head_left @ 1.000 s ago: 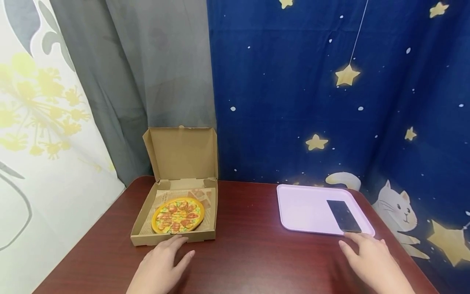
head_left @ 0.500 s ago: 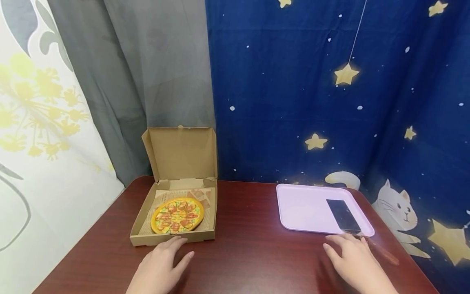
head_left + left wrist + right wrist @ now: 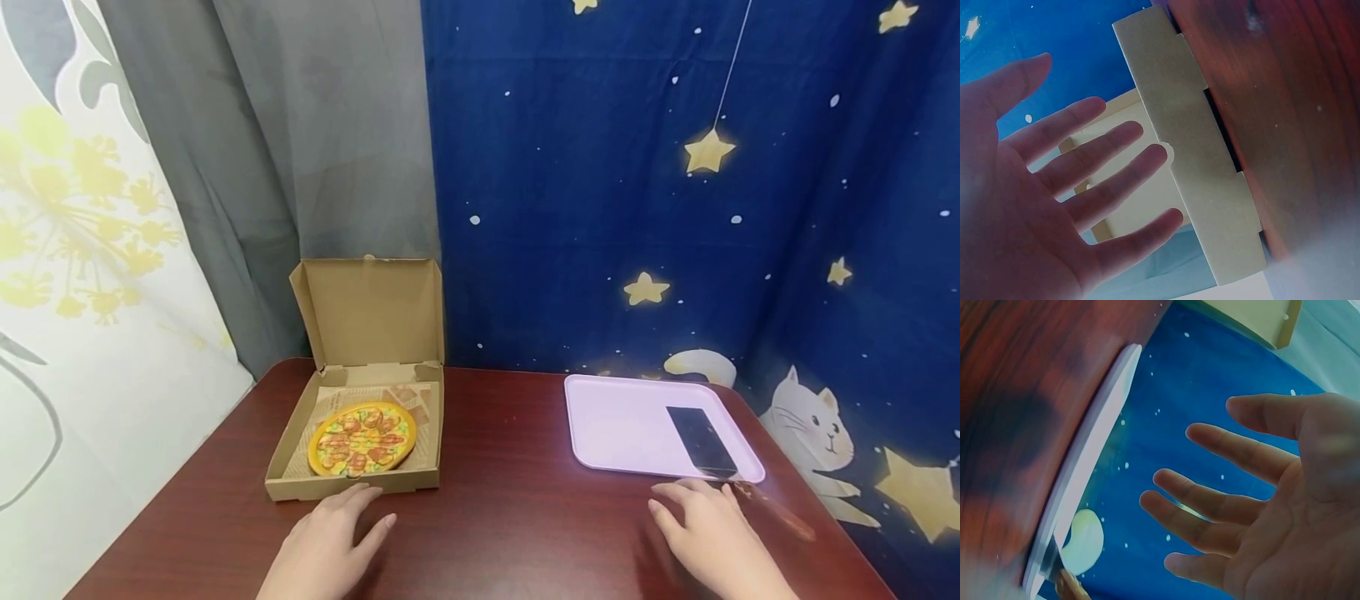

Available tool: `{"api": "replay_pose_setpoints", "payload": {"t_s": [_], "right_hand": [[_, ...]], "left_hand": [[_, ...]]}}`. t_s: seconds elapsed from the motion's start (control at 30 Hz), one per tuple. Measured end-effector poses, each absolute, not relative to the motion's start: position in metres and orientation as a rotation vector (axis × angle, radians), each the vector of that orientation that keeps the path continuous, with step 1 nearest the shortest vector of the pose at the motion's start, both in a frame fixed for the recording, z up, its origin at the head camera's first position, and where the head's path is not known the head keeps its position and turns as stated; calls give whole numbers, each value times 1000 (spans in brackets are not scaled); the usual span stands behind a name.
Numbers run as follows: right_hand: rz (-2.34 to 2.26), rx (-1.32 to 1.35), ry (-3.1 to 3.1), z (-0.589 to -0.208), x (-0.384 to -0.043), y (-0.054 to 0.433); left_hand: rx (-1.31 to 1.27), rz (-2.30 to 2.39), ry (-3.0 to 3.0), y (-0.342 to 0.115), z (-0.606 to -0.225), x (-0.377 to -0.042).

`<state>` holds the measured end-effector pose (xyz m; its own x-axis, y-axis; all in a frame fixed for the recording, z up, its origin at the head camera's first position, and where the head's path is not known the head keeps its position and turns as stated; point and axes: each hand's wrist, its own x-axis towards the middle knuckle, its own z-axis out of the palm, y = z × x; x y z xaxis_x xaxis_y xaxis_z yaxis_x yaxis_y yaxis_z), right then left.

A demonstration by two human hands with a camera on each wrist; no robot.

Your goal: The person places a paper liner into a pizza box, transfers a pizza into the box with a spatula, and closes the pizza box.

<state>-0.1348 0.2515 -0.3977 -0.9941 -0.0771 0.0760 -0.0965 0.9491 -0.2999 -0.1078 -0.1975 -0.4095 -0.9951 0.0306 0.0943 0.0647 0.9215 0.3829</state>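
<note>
At the left of the table an opened cardboard pizza box holds a pizza with a yellow rim, lying on printed paper. My left hand is just in front of the box's front wall, fingers spread and holding nothing; in the left wrist view its palm shows bare. A pale pink tray is on the right. Across its right side lies a cleaver, dark-bladed, its brown handle sticking out over the front rim. Close to that handle, left of it, is my right hand, fingers extended, palm bare.
The dark red wooden table spans between box and tray. Behind it hang a grey curtain and a blue curtain with stars. The box lid stands upright at the back.
My right hand has moved left, off the cleaver's handle, which now shows beside it. The left hand, box, pizza and tray stay where they were.
</note>
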Motion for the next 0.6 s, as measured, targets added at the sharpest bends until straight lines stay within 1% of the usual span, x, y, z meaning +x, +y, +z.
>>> {"api": "replay_pose_setpoints", "payload": {"t_s": [0.6], "right_hand": [[503, 207, -2981, -405, -135, 196]], "left_hand": [[-24, -602, -3053, -208, -413, -108]]}}
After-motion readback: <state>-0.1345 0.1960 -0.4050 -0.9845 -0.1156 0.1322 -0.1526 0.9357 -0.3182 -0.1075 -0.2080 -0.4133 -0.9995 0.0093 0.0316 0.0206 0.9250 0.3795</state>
